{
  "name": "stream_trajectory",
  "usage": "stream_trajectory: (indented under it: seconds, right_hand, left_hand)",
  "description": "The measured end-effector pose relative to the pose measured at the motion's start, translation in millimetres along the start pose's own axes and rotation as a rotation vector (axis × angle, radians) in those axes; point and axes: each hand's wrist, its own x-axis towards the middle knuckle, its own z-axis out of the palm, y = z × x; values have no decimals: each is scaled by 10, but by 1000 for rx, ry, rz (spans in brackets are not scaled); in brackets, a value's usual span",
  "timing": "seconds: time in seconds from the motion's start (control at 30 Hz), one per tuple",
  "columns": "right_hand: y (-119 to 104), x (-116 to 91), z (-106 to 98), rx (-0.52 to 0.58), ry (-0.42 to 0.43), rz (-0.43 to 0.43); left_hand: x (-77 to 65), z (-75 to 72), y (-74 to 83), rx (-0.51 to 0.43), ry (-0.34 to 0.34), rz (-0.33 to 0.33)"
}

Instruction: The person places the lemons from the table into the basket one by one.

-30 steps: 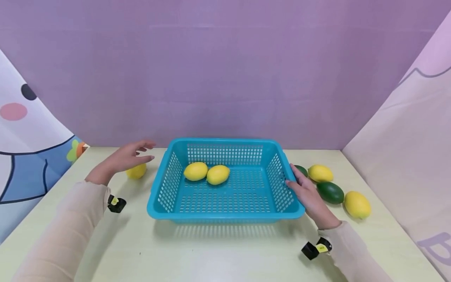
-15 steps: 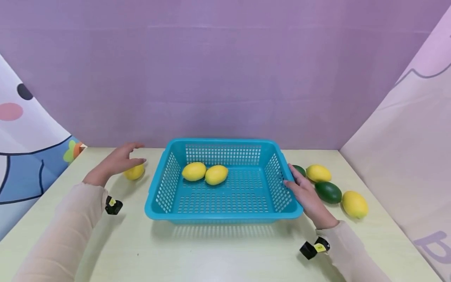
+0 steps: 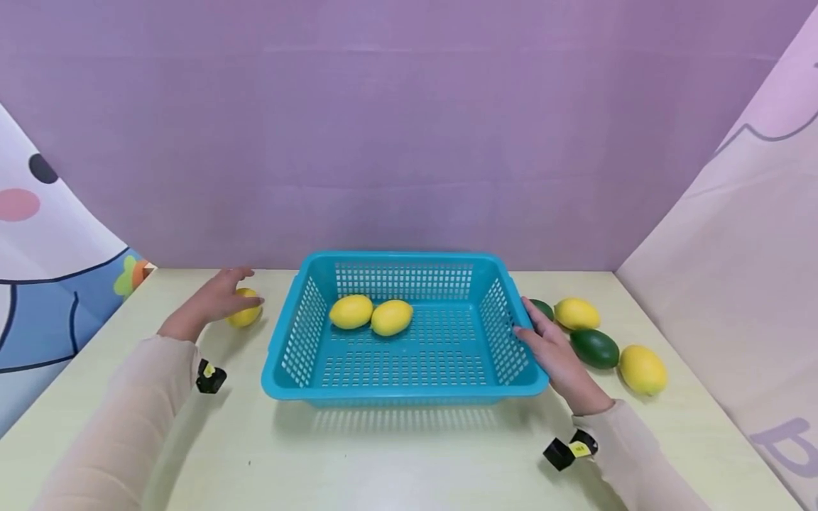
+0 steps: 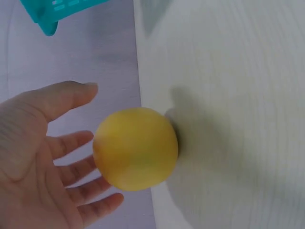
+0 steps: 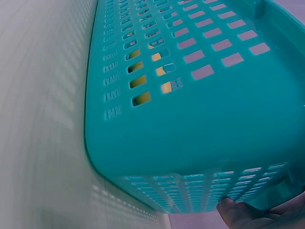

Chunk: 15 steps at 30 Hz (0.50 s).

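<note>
At the left, my left hand [image 3: 214, 301] hovers over a yellow fruit [image 3: 244, 319] on the table. In the left wrist view the spread fingers [image 4: 78, 170] lie behind that fruit, which looks round from this side, and the thumb stands apart from it. My right hand [image 3: 562, 362] grips the right rim of a blue-green plastic basket [image 3: 409, 394], thumb on the inner side and fingers outside. Two lemons, the left one [image 3: 351, 312] touching the right one [image 3: 392, 318], lie in the basket towards its back left. Only part of the right hand [image 5: 257, 217] shows in the right wrist view.
Right of the basket lie a lemon [image 3: 578, 314], a dark green oval fruit [image 3: 595, 348], a second lemon [image 3: 642, 370] and another green fruit [image 3: 544, 308] partly hidden by the right hand. A purple cloth [image 3: 409, 142] rises behind the table [image 3: 396, 475].
My left hand has drawn back a little to the left and lowered over the yellow fruit. The right hand keeps its grip on the rim. The view has shifted slightly.
</note>
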Motion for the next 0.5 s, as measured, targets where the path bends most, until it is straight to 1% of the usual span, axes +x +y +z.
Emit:
stream_trajectory:
  seconds: [0.23, 0.4, 0.5]
  right_hand:
    - [0, -7, 7, 5, -4, -3]
    - [-11, -12, 7, 2, 7, 5]
    - [-14, -12, 10, 1, 3, 1]
  left_hand:
    - [-18, 30, 14, 27, -29, -95]
    - [-22, 63, 22, -30, -42, -100]
    - [-21, 83, 8, -46, -44, -102]
